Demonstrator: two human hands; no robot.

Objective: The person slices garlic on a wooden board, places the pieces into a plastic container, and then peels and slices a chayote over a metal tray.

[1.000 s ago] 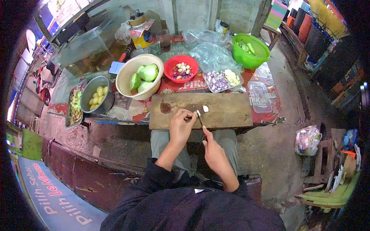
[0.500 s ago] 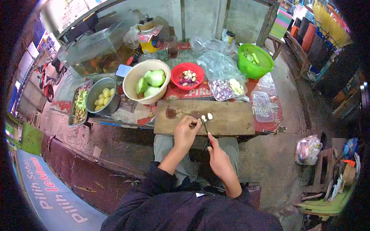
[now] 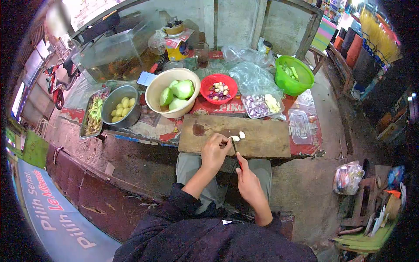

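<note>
A worn wooden cutting board (image 3: 266, 137) lies at the near edge of the low table. My left hand (image 3: 214, 152) rests over it, fingertips pinched on a small white garlic clove, mostly hidden behind them. In my right hand (image 3: 250, 182) is a knife (image 3: 236, 150) with a dark blade and a red-and-black handle. Its blade points away from me and meets the board right beside my left fingertips. Just past the blade tip lie pale garlic pieces (image 3: 242, 135). Behind the board stands a red basket (image 3: 204, 92) of peeled garlic and shallots.
A cream basin (image 3: 150, 94) holds green-white chayotes. To its left are a metal pot (image 3: 107, 114) of peeled potatoes and a tray (image 3: 84, 134) of chopped vegetables. Rightward sit a container of chopped shallots (image 3: 256, 106), a green basket (image 3: 301, 87) and a plastic lid (image 3: 299, 126).
The camera has turned slightly, so the table's things appear a little further right. Both hands stay close together at the board, the knife still beside the left fingertips.
</note>
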